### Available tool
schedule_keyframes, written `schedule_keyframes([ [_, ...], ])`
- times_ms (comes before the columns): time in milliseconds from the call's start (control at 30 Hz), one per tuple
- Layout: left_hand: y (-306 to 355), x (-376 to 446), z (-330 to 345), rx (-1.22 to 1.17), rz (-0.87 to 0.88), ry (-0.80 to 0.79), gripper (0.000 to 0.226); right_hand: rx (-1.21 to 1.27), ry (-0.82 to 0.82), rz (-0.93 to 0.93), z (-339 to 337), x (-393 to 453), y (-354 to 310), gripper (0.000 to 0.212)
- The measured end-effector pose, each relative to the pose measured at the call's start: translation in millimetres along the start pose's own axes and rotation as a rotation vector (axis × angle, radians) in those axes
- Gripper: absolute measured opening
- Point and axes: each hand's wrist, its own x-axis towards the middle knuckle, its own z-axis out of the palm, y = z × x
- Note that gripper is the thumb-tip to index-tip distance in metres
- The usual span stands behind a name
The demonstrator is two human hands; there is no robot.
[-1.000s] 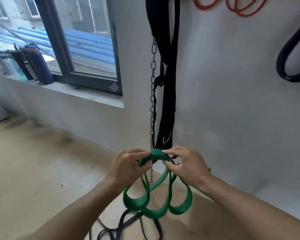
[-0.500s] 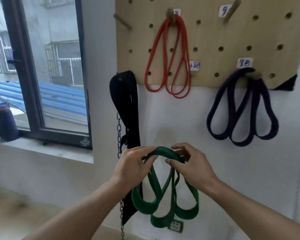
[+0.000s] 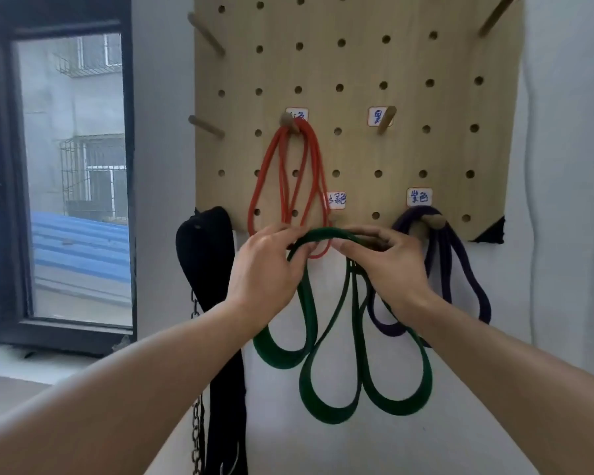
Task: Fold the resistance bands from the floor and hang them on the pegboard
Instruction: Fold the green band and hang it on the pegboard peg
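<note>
Now the folded green rubber resistance band (image 3: 326,351) is raised from floor level to the lower edge of the wooden pegboard (image 3: 357,63). The left hand (image 3: 264,265) and right hand (image 3: 388,265) pinch its top arc in their fingers (loops hanging below), between the hung red band (image 3: 288,186) and purple band (image 3: 460,269). Hanging appears imminent.

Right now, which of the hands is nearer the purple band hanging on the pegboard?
Right. The right hand grips the green band just left of the purple band, overlapping its loops in view. The left hand holds the green band's other side, below the red band.
</note>
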Motion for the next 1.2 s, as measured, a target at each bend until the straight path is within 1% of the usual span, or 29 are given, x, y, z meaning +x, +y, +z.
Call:
schedule_keyframes([
  [200, 18, 44, 6, -0.050, -0.094, 0.042, 0.023, 0.195, 0.142, 0.041, 8, 39, -18, 0.018],
  [233, 19, 50, 7, -0.045, -0.111, 0.036, 0.023, 0.210, 0.160, 0.057, 9, 45, -18, 0.020],
  [333, 14, 63, 14, 0.013, -0.136, -0.005, 0.022, 0.200, 0.219, 0.075, 13, 59, -10, 0.037],
  [367, 11, 65, 18, 0.022, -0.146, -0.018, 0.022, 0.206, 0.236, 0.073, 14, 62, -6, 0.039],
  [533, -2, 73, 41, -0.067, -0.331, -0.073, 0.019, 0.294, 0.327, 0.104, 28, 74, 22, 0.023],
  [633, -8, 73, 52, -0.123, -0.392, -0.079, 0.017, 0.330, 0.354, 0.124, 34, 82, 37, 0.018],
  [800, -24, 69, 62, -0.123, -0.424, -0.090, 0.013, 0.265, 0.277, 0.101, 33, 99, 41, 0.015],
  [867, -28, 69, 67, -0.134, -0.447, -0.101, 0.012, 0.201, 0.224, 0.095, 29, 105, 38, 0.017],
  [967, -30, 65, 76, -0.148, -0.461, -0.123, 0.014, 0.108, 0.149, 0.091, 24, 111, 38, 0.027],
  [1033, -31, 63, 79, -0.154, -0.467, -0.129, 0.016, 0.008, 0.061, 0.021, 19, 112, 37, 0.027],
  [1067, -31, 63, 79, -0.156, -0.471, -0.132, 0.016, -0.088, 0.011, -0.040, 15, 113, 35, 0.026],
  [1133, -33, 64, 78, -0.140, -0.471, -0.154, 0.016, -0.399, -0.070, -0.175, 6, 116, 31, 0.026],
  [1200, -32, 67, 74, -0.109, -0.455, -0.172, 0.014, -0.734, -0.086, -0.290, -4, 120, 29, 0.032],
])
